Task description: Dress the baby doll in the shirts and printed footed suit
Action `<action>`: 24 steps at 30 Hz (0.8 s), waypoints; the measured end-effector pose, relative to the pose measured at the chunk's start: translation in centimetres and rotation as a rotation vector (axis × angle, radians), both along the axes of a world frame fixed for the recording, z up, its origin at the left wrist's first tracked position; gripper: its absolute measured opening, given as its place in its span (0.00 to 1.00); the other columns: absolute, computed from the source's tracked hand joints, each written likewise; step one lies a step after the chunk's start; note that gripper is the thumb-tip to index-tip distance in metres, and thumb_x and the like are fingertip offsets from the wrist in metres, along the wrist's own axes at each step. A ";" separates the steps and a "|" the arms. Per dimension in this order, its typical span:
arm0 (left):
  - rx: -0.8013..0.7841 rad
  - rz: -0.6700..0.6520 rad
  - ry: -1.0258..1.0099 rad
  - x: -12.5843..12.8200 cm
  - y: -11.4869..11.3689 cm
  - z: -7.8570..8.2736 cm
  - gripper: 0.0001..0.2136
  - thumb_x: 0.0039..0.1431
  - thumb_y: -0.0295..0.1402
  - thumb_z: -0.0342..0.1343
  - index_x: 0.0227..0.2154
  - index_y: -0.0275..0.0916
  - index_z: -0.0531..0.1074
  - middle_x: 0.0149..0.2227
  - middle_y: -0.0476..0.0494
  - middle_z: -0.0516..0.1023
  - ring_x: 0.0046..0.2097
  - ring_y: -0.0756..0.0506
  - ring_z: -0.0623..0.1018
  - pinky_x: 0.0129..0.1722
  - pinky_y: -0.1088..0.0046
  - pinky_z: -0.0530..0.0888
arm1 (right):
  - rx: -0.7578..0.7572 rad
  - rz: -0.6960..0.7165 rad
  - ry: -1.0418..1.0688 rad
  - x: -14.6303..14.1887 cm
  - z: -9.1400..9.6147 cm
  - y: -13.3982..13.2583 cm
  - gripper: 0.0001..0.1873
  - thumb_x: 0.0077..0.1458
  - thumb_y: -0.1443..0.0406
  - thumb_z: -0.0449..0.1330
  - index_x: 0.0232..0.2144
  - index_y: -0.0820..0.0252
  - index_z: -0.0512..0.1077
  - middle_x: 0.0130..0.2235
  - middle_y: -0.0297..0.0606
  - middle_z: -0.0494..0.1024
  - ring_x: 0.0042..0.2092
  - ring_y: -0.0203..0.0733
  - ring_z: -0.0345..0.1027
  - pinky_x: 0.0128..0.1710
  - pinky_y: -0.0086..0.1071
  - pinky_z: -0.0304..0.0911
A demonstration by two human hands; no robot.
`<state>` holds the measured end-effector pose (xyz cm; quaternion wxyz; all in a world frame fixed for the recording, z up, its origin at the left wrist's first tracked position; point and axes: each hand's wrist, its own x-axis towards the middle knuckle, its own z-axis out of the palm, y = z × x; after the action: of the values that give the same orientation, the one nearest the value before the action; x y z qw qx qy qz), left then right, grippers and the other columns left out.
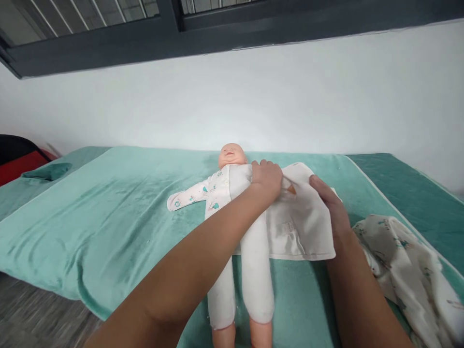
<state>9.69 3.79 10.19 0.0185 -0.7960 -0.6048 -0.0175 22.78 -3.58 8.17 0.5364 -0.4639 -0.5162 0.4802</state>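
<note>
A baby doll lies on its back, head toward the wall, its white cloth body and legs showing. A white baby shirt with small green prints covers its arm and chest on my left. The shirt's other half is spread inside out to the right. My left hand is closed at the doll's shoulder on that side, apparently round its arm, which is hidden. My right hand grips the shirt near its sleeve, thumb in front and other fingers behind the cloth. A small skin-coloured patch shows through an opening in the cloth.
A green velvety cover spreads over the bed, with wrinkles on the left. Crumpled printed baby clothing lies at the right. Behind stand a white wall and a dark window frame. A red and black item is at far left.
</note>
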 end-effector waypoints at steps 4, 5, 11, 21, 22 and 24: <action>-0.029 -0.034 -0.145 -1.7 0.1 0.1 0.20 0.58 0.29 0.55 0.55 0.35 0.67 0.56 0.32 0.72 0.58 0.35 0.70 0.56 0.56 0.66 | -0.095 0.273 0.188 -0.9 -0.4 0.3 0.27 0.46 0.50 0.68 0.48 0.49 0.73 0.36 0.36 0.80 0.35 0.48 0.75 0.32 0.37 0.69; -0.043 -0.086 -0.208 -2.4 0.0 0.4 0.21 0.59 0.31 0.55 0.55 0.38 0.67 0.56 0.33 0.71 0.58 0.35 0.69 0.56 0.57 0.67 | -0.102 0.325 0.201 -1.1 -0.6 0.3 0.29 0.43 0.53 0.71 0.49 0.48 0.73 0.37 0.35 0.80 0.35 0.46 0.75 0.32 0.36 0.69; -0.114 -0.530 -0.578 -6.3 -0.7 2.3 0.12 0.54 0.25 0.54 0.41 0.43 0.73 0.54 0.45 0.75 0.56 0.43 0.73 0.54 0.67 0.70 | -0.049 0.493 0.158 -2.0 -1.1 -0.2 0.33 0.42 0.61 0.73 0.52 0.43 0.73 0.46 0.34 0.78 0.42 0.42 0.73 0.37 0.32 0.68; 0.297 0.018 -0.494 -9.5 -1.6 1.7 0.12 0.52 0.17 0.47 0.30 0.43 0.68 0.41 0.43 0.77 0.49 0.40 0.73 0.42 0.64 0.71 | 0.086 0.483 -0.001 -2.8 -1.8 -0.7 0.18 0.51 0.57 0.70 0.46 0.50 0.77 0.29 0.30 0.70 0.29 0.36 0.62 0.28 0.30 0.60; 0.309 0.081 -0.501 -9.8 -1.7 1.5 0.12 0.53 0.18 0.47 0.30 0.43 0.67 0.41 0.42 0.76 0.49 0.40 0.72 0.41 0.64 0.71 | 0.094 0.500 -0.015 -2.8 -1.7 -0.8 0.17 0.52 0.56 0.69 0.45 0.51 0.78 0.28 0.31 0.70 0.29 0.35 0.61 0.28 0.30 0.60; 0.295 0.173 -0.536 -10.2 -1.8 0.8 0.10 0.54 0.19 0.47 0.30 0.43 0.66 0.41 0.42 0.75 0.48 0.39 0.73 0.40 0.64 0.70 | 0.113 0.538 -0.057 -2.7 -1.5 -0.9 0.15 0.55 0.55 0.67 0.42 0.54 0.79 0.27 0.31 0.70 0.27 0.35 0.61 0.27 0.30 0.59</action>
<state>-0.56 1.96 10.97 -0.0249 -0.6973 -0.6447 -0.3124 20.12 -4.44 6.65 0.4001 -0.2927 -0.6616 0.5626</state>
